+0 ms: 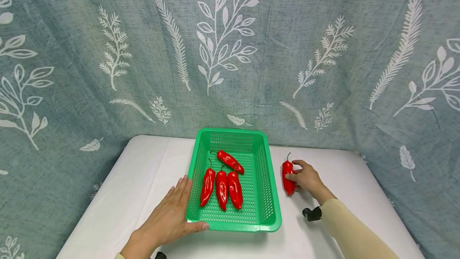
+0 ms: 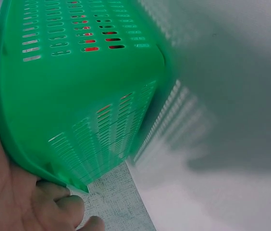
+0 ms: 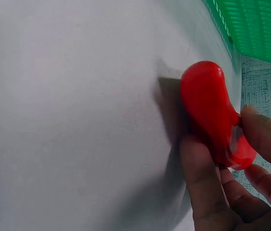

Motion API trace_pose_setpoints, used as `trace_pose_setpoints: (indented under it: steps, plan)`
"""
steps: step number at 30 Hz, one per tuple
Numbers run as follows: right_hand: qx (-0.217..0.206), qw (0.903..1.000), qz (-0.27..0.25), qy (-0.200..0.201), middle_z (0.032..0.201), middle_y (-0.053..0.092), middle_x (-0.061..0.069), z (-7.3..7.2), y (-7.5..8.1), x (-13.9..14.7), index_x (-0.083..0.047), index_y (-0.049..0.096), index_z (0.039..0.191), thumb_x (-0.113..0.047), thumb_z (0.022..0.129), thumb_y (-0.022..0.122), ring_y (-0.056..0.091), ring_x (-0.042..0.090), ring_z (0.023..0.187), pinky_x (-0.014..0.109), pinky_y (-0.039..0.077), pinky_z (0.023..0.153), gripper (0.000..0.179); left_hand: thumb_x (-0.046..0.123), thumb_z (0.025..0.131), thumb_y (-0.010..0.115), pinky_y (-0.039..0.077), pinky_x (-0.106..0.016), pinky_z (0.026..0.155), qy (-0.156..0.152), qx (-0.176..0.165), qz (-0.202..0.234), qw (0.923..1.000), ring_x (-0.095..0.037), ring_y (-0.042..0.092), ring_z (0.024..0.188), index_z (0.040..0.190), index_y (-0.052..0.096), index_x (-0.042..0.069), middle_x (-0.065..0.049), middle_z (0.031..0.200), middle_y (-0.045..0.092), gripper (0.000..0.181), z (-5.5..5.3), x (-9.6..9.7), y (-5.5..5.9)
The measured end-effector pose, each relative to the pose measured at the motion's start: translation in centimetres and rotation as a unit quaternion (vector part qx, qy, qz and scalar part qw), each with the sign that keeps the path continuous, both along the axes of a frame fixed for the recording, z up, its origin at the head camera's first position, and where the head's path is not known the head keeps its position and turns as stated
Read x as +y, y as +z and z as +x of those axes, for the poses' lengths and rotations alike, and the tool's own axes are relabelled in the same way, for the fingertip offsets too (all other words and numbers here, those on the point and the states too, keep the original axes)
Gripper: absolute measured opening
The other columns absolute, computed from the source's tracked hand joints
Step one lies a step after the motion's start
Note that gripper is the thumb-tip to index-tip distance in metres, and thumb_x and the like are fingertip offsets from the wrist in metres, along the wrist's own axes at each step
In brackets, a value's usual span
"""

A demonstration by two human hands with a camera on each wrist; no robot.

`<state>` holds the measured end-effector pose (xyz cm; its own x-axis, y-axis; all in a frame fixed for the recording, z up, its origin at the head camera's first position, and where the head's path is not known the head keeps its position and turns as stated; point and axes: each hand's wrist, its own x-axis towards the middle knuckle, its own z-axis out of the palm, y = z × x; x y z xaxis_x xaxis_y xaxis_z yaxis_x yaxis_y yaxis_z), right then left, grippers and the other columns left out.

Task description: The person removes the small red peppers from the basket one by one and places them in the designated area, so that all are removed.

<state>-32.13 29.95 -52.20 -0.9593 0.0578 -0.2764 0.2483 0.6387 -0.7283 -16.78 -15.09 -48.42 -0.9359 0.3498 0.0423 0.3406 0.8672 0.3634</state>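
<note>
A green plastic basket (image 1: 274, 207) stands on the white table, with several red chili peppers (image 1: 221, 191) inside. Three lie side by side at its left and another slants behind them. My left hand (image 1: 169, 211) rests along the basket's left front corner, fingers straight, thumb over the front rim; the left wrist view shows the palm against the rim of the basket (image 2: 54, 91). To the right of the basket, my right hand (image 1: 308, 180) pinches one more red chili pepper (image 1: 287, 179) between thumb and fingers. In the right wrist view the chili pepper (image 3: 205, 96) is close over the table.
The white table (image 1: 334, 163) reaches back to a grey-green curtain (image 1: 273, 71) printed with white leaves, which also hangs at both sides. A black wrist camera mount (image 1: 312, 214) sits under the right wrist.
</note>
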Motion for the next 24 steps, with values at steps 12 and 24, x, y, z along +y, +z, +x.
trace_pose_setpoints:
  steps: [12,24]
  plan:
    - [0.021,0.9992,0.031,0.017,0.138,0.058,0.035,0.1,-0.2,0.5,0.006,0.040,0.154,-0.025,0.094,0.080,0.069,0.033,0.102,0.038,0.065,0.079,0.079,0.096,0.077,0.050,0.025,-0.055,0.130,0.002,-0.004,0.007,1.0000,-0.037,0.018,0.163,0.166,0.019,-0.004,-0.022,0.175,0.017,0.137,0.0,-0.1,0.0]
    - [0.064,0.9915,0.104,0.043,0.140,0.058,0.034,0.8,2.4,0.3,0.008,0.046,0.150,-0.033,0.098,0.073,0.064,0.045,0.118,0.054,0.059,0.095,0.071,0.095,0.079,0.050,0.021,-0.056,0.131,-0.005,0.003,-0.005,1.0000,-0.039,0.016,0.163,0.166,0.021,-0.005,-0.022,0.175,0.016,0.135,0.1,0.0,0.2]
